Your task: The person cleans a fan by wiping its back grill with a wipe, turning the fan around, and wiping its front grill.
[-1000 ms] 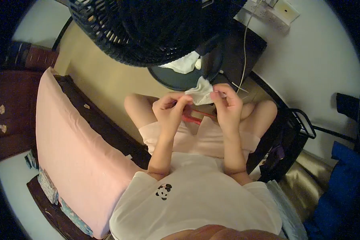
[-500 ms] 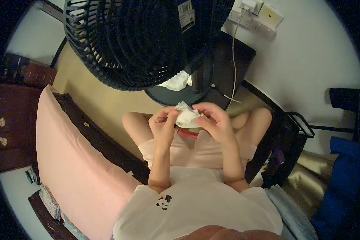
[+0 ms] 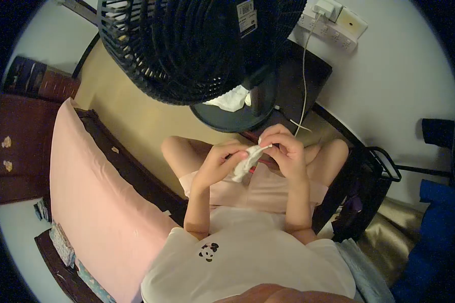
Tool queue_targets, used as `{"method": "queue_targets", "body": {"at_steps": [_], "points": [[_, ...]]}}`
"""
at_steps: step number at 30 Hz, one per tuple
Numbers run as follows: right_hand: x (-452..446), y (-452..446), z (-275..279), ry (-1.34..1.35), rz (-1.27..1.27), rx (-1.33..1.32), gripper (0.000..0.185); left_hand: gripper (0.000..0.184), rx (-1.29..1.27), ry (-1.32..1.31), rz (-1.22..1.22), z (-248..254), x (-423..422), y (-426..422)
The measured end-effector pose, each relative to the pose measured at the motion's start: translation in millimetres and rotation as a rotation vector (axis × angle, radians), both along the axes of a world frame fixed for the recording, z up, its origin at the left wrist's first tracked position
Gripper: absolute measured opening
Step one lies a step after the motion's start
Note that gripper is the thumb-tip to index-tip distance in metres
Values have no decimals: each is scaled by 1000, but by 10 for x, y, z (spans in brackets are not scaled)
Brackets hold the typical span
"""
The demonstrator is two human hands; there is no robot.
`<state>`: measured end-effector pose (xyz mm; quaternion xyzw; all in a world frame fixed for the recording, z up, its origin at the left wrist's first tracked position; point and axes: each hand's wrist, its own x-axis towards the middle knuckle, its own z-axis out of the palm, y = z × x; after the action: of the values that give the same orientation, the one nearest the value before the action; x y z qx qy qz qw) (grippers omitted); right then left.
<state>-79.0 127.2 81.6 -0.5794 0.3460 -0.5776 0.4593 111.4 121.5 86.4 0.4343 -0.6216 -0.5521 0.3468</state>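
Note:
A crumpled white tissue (image 3: 247,164) is stretched between my two hands, above my lap. My left hand (image 3: 221,160) pinches its left side between thumb and fingers. At its upper right corner, my right hand (image 3: 285,147) grips the tissue with closed fingertips. Something red (image 3: 253,169) shows partly behind the tissue, too hidden to name. Just beyond my hands stands the round base (image 3: 212,117) of a black fan (image 3: 182,45), with a white crumpled piece (image 3: 232,99) lying on it.
A pink-covered mattress (image 3: 96,187) lies to my left. A white cable (image 3: 304,70) runs down from a power strip (image 3: 328,31) on the right wall. Beside my right knee is a black item with a looped handle (image 3: 384,161), and blue cloth (image 3: 437,222) hangs farther right.
The tissue has turned from spread out to a narrow, slanted strip and hangs lower on its left side. My right hand has shifted slightly right. The camera view has shifted a little.

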Motion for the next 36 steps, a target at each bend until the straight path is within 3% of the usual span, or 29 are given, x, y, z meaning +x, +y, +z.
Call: {"method": "queue_targets", "body": {"at_steps": [2,4,6,7,10,11,12,14,15,18,21,22,25,26,27,28,30,31,33,34,35,36], "points": [[-8,7,2,-100,40,15,13,17,-283,16,-83,-100,22,-24],[28,16,44,-77,6,27,14,13,-262,69,4,-78,-19,44],[49,-13,37,54,-80,-17,16,16,-27,191,285,18,-65,72],[55,17,33,49,-85,125,28,16,-25,191,285,41,-60,75],[52,22,96,-84,13,350,40,16,120,158,520,78,22,86],[36,18,71,-83,13,353,40,14,79,341,433,49,52,71],[5,12,27,-116,85,381,44,14,81,342,433,71,36,65],[-4,-13,-24,-147,158,410,48,12,294,641,512,134,-14,61],[7,-29,-32,-220,170,384,48,12,294,642,512,129,8,69],[21,-24,-19,-281,191,406,48,26,483,869,406,89,70,88],[60,-8,-18,-261,176,427,47,56,650,1042,30,-148,185,118],[72,-26,-28,-254,132,416,47,56,605,1042,39,-74,221,144],[55,-166,-89,-109,-216,263,48,48,166,1147,748,224,399,109],[44,-237,-176,7,-344,157,51,41,-160,1030,779,377,488,57],[53,-331,-275,188,-410,74,70,33,-476,895,800,678,515,-42],[99,-434,-370,181,-399,56,70,32,-707,775,970,784,606,-127],[188,-639,-570,492,-462,27,84,35,-942,624,1021,1023,463,-270],[240,-764,-624,447,-407,47,93,35,-962,631,1024,1109,430,-353],[321,-924,-652,386,-407,136,95,37,-1151,-247,583,1236,356,-504],[363,-984,-652,327,-412,244,98,42,-1181,-68,509,1175,253,-620],[403,-1043,-719,347,-540,83,70,44,-1189,-63,532,1085,229,-634],[421,-1126,-866,334,-543,71,70,46,-1197,-56,550,975,230,-641]]}}
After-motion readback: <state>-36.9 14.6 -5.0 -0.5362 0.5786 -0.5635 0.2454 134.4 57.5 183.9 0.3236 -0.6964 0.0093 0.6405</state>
